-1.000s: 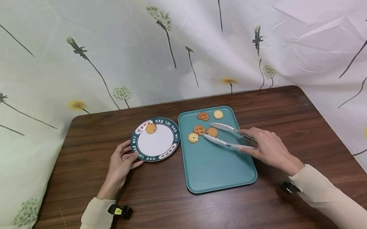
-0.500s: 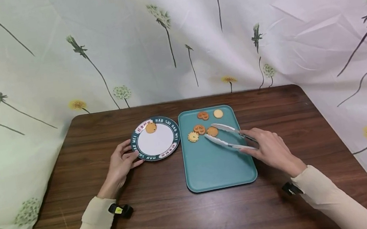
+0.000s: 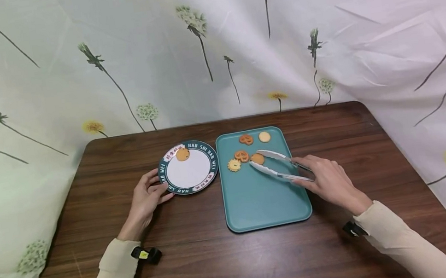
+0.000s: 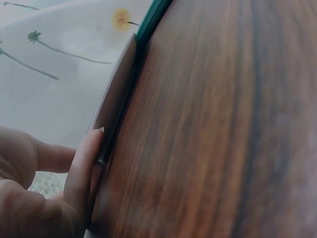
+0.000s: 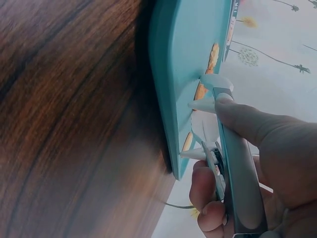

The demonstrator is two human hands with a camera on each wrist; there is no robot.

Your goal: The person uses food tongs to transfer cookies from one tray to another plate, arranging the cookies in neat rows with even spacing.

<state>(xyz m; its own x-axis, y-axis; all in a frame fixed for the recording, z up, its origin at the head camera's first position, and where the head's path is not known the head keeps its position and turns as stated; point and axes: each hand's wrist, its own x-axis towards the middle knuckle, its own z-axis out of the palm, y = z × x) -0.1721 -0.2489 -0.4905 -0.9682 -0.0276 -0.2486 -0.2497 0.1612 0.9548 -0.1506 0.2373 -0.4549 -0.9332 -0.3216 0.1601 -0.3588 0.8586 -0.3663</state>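
My left hand (image 3: 145,202) holds the near left rim of a white plate (image 3: 189,173) with a dark green lettered border. In the left wrist view the thumb lies on the rim of the plate (image 4: 117,87). One round brown cookie (image 3: 182,154) rests at its upper left. Metal tongs (image 3: 266,170) with white tips are gripped in my right hand (image 3: 328,181), their arms spread over a teal tray (image 3: 266,203). Between the tips lies another round brown cookie (image 3: 257,159). Beside it are a pretzel (image 3: 242,156) and a pale scalloped cookie (image 3: 233,165).
Farther back on the tray are a second pretzel (image 3: 246,139) and a small pale round cookie (image 3: 264,136). Plate and tray stand side by side on a dark wooden table (image 3: 196,263). A flower-printed cloth (image 3: 164,72) hangs behind the table.
The tongs' tips have shifted very slightly to the right around the round cookie. The left hand, plate and tray stay as they were.
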